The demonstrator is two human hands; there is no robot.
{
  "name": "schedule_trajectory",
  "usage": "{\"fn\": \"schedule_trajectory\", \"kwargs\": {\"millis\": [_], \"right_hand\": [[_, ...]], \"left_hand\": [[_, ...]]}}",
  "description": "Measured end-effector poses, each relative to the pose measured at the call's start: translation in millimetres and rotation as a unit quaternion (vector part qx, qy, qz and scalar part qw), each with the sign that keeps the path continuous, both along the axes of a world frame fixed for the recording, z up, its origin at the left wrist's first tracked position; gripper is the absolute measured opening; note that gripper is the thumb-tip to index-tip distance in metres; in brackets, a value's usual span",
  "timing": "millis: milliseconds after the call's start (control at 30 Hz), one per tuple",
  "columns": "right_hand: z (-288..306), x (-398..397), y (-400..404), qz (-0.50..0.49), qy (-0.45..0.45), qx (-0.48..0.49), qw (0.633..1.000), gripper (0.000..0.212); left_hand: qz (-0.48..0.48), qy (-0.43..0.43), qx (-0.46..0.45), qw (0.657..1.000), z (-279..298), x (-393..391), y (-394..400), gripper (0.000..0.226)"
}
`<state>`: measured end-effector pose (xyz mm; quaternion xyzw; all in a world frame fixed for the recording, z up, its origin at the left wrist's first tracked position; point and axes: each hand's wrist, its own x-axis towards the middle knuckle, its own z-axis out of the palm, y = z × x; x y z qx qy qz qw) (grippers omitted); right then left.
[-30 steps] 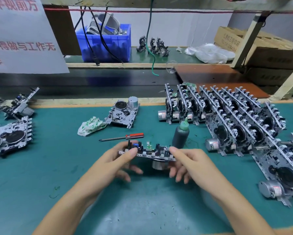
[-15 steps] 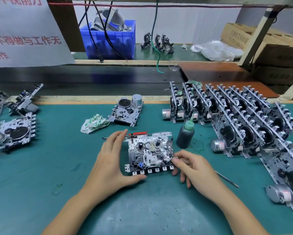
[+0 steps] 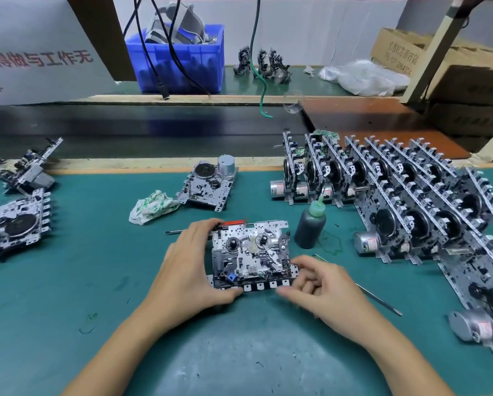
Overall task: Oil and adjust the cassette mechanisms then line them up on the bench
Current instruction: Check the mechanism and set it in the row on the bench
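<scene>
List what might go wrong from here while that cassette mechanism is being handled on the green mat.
1. The dark oil bottle with the green nozzle stands upright just right of the silver cassette mechanism; the right hand working at its edge might knock it over.
2. The thin metal pick lies on the green mat under the right wrist and could get swept off.
3. The left hand grips only the mechanism's left side, so it may slip or tip.

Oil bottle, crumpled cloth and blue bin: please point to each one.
Oil bottle [image 3: 309, 230]: head view, on its dark body.
Crumpled cloth [image 3: 151, 207]: head view, on its middle folds.
Blue bin [image 3: 182, 70]: head view, on its front wall.
</scene>
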<state>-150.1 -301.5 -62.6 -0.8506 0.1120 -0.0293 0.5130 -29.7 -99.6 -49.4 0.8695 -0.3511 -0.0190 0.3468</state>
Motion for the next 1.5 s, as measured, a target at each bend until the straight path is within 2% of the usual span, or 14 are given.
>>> {"fn": "schedule_trajectory", "kwargs": {"millis": [133,233,333,467,700,800,900,1033,1167,1367,1500], "right_hand": [[0.0,-0.1,-1.0,0.016,0.002,-0.027,1.000,0.042],[0.3,1.2,-0.1,0.006,-0.009,-0.049,0.999,0.033],[1.7,2.2,1.4,-0.003,-0.015,-0.057,0.998,0.026],[1.0,1.0,2.5,-0.003,-0.020,-0.061,0.998,0.028],[-2.1,-0.6,1.0,0.015,-0.019,-0.094,0.995,0.029],[-3.5,0.2,2.6,0.001,-0.022,-0.118,0.993,0.029],[-3.4,0.1,2.3,0.002,-0.022,-0.122,0.992,0.030],[-2.9,-0.5,2.3,0.001,-0.024,-0.126,0.992,0.033],[-2.6,-0.3,3.4,0.002,-0.020,-0.138,0.990,0.037],[-0.8,-1.6,4.5,-0.003,-0.030,-0.119,0.992,0.030],[-1.2,-1.8,5.3,-0.005,-0.032,-0.122,0.992,0.029]], "left_hand": [[0.004,-0.011,0.011,1.000,0.1,0.3,-0.7,0.098],[-0.001,-0.027,0.023,0.999,0.0,-1.2,1.8,0.101],[-0.020,-0.031,0.058,0.998,0.8,-2.7,3.7,0.113],[-0.004,-0.048,0.085,0.995,5.7,-1.7,2.7,0.124],[-0.022,-0.088,0.095,0.991,8.1,0.0,1.5,0.123],[-0.059,-0.015,0.091,0.994,9.7,-0.3,0.3,0.127],[-0.035,0.072,0.010,0.997,9.8,1.6,-3.3,0.117],[-0.009,0.096,-0.039,0.995,6.2,2.8,-8.6,0.086],[-0.021,0.108,-0.038,0.993,5.3,-0.8,-9.7,0.089],[-0.002,0.211,-0.065,0.975,8.4,4.6,-4.8,0.090],[-0.001,0.214,-0.071,0.974,10.6,2.8,-8.6,0.083]]}}
